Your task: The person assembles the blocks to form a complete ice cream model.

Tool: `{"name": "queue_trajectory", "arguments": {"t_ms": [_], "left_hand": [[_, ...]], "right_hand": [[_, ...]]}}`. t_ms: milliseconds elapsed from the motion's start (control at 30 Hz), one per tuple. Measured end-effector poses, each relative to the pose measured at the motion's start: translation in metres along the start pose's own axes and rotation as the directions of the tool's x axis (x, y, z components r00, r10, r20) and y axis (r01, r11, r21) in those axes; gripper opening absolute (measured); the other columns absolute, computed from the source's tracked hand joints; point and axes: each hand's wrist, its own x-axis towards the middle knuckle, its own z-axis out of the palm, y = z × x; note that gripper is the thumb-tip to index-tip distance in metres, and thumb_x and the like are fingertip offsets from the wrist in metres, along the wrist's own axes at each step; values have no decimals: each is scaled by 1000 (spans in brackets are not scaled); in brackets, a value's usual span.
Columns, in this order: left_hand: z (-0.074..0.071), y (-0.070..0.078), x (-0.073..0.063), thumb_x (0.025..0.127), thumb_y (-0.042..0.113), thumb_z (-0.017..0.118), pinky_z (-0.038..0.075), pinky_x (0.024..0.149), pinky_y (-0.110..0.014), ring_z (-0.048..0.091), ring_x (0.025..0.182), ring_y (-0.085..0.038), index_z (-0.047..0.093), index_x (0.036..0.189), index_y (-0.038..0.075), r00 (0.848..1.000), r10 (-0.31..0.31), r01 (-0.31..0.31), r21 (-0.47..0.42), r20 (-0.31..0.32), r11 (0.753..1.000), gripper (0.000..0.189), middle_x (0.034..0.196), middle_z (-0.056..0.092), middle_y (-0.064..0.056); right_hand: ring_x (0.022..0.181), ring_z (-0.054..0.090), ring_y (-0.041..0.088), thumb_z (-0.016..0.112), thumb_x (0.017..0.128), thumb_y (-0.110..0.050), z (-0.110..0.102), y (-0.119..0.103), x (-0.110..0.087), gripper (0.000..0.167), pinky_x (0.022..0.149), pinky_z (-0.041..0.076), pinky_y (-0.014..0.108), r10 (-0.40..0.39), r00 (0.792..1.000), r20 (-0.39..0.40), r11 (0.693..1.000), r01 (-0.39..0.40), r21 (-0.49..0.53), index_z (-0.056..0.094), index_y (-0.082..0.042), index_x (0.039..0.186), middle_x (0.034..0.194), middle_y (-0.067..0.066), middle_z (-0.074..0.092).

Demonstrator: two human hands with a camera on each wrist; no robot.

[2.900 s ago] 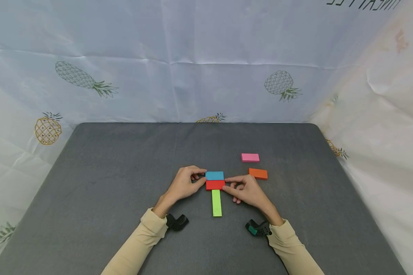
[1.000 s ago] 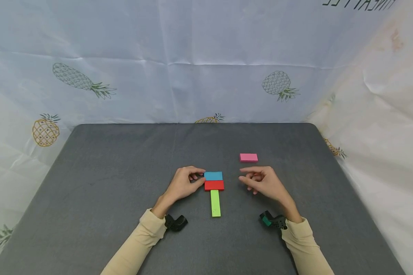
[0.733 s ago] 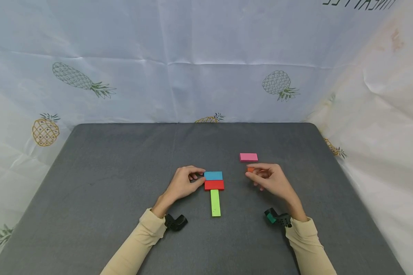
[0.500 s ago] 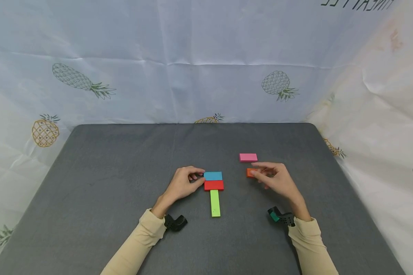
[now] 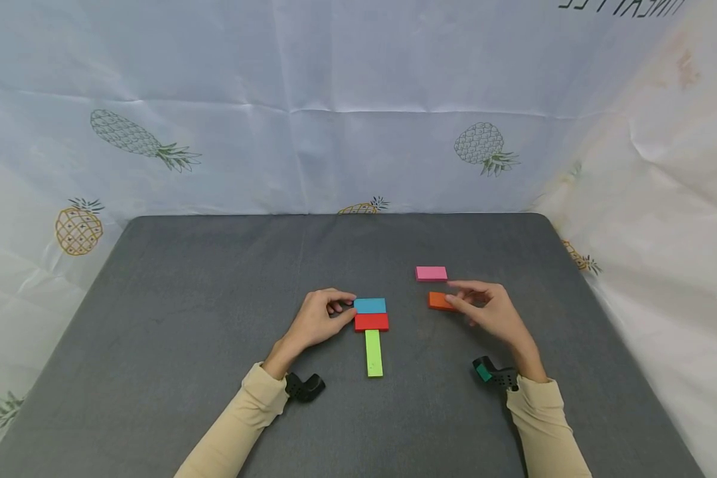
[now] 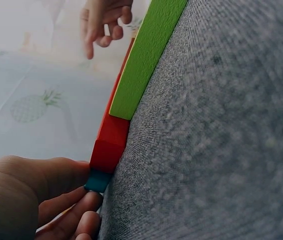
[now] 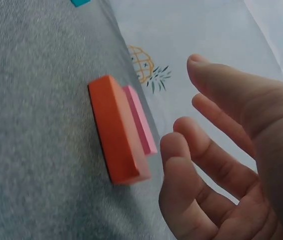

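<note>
In the head view a blue block (image 5: 370, 305) lies flat against a red block (image 5: 372, 322), and a lime-green block (image 5: 373, 354) extends from the red one toward the person. My left hand (image 5: 318, 321) pinches the left end of the blue block between thumb and fingers, as the left wrist view shows at the block's tip (image 6: 97, 181). Over the right part of an orange block (image 5: 439, 301) hovers my right hand (image 5: 493, 312), thumb and fingers parted. The right wrist view shows a gap between that hand and the orange block (image 7: 114, 131).
Just beyond the orange block lies a pink block (image 5: 431, 273) on the grey table (image 5: 215, 265). White cloth (image 5: 346, 153) printed with pineapples hangs behind the table and at both sides.
My right hand left the red and blue blocks and moved right to the orange block, still drifting right over it. My left hand stayed at the blue block. The blocks kept their places.
</note>
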Motion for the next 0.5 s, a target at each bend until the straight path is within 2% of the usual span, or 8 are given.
{"name": "queue_trajectory", "arguments": {"t_ms": [267, 500], "left_hand": [[0, 0, 0, 91, 12, 76, 52, 73, -25, 64, 80, -14, 78, 114, 4, 1000, -3, 3, -5, 3, 1000, 25, 104, 77, -11], [0, -1, 0, 91, 12, 76, 53, 73, -25, 64, 80, -13, 78, 114, 4, 1000, -3, 3, -6, 6, 1000, 25, 105, 77, -11]], "right_hand": [[66, 61, 6, 75, 92, -8, -2, 8, -1, 34, 52, 53, 27, 55, 998, 21, 996, -53, -75, 70, 4, 123, 91, 8, 66], [64, 55, 1, 78, 90, -9, -2, 12, -3, 34, 53, 50, 22, 70, 997, 31, 990, -66, -125, 72, 2, 122, 91, 12, 64]]}}
